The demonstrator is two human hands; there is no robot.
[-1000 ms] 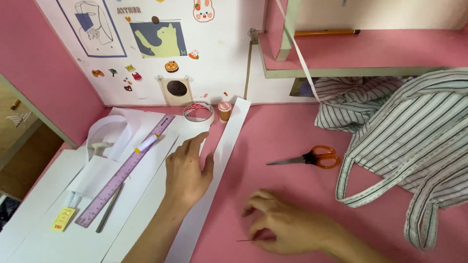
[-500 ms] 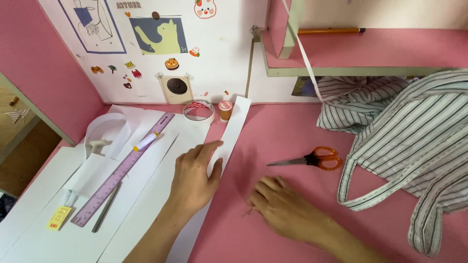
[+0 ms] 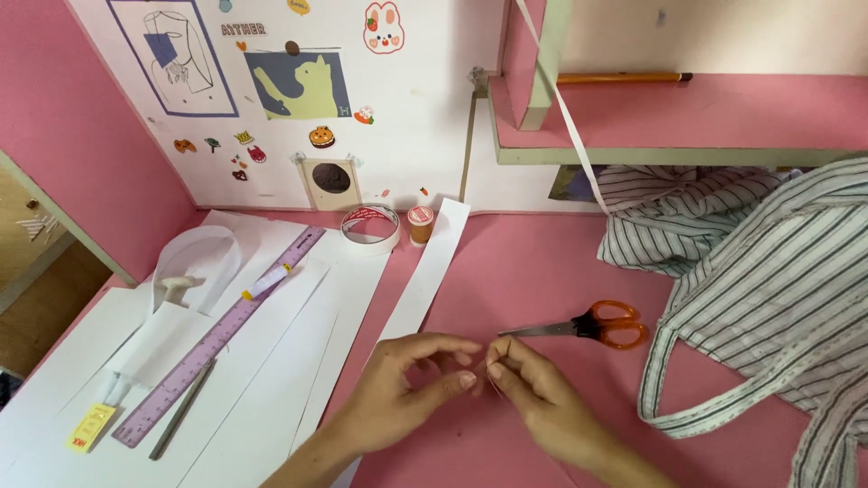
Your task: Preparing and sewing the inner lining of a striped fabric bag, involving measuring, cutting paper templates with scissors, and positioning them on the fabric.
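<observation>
Wall behind counter: white board point(image 3: 407, 136) w/ small stickers, a blue-and-yellow cat picture point(image 3: 298, 86) at top centre, a line-drawing print point(image 3: 176, 54) to its left. Yellow tag point(image 3: 90, 427) lies at the near-left corner of the paper sheets point(image 3: 271, 361); printed words not copied.

Tape roll point(image 3: 371, 228) and small orange-capped spool point(image 3: 420, 224) stand side by side at the back, just below the board. Striped cloth bag point(image 3: 768, 280) slumps at right, open; contents not visible.

Pink counter point(image 3: 524, 262). Purple ruler point(image 3: 217, 339) lies diagonal on the sheets, a long white paper strip point(image 3: 425, 280) beside them. Orange-handled scissors point(image 3: 588, 327) lie just behind the hands.

Left hand point(image 3: 407, 389) and right hand point(image 3: 542, 407) meet at centre, fingertips nearly touching. Right fingers pinch something very thin, too small to tell; left fingers curled, thumb and forefinger close together at it.
</observation>
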